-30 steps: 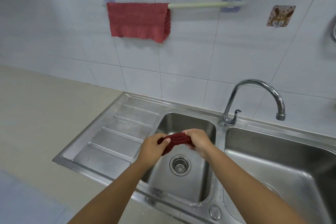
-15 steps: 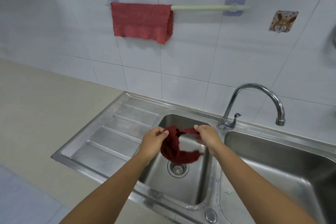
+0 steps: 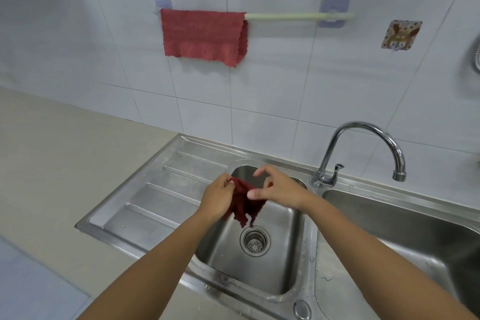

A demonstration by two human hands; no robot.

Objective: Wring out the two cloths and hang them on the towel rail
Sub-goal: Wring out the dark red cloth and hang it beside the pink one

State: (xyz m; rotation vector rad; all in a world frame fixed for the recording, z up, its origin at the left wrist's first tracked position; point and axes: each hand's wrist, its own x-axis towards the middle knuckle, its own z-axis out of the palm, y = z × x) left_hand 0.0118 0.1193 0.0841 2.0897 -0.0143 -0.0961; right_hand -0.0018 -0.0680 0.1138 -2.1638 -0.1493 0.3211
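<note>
**Ana:** Steel double sink (image 3: 166,189) set in a pale counter, white tiles behind, and both arms come in over the small left bowl. Straight below the hands sits the drain strainer (image 3: 255,241).

**Ben:** Grip check, please.

**Ana:** Left hand (image 3: 217,199) is closed, fingers pinched on the upper corner of the dark red cloth (image 3: 245,206), which hangs crumpled above the strainer, clear of the bowl floor. Right hand (image 3: 279,189) sits just beside it, half open: thumb stretched toward the cloth, forefinger curled above, a gap between them. The cloth runs under that palm, so whether the lower fingers grip it, I cannot tell.

**Ben:** And beyond the strainer?

**Ana:** Up and to the right, the curved chrome tap (image 3: 363,143) stands on the divider, spout over the big right bowl. Higher on the tiles, the pale towel rail (image 3: 285,16) holds the lighter red cloth (image 3: 202,34) draped over its left end, the right part bare. Further right hangs a small patterned wall hook (image 3: 401,34).
</note>
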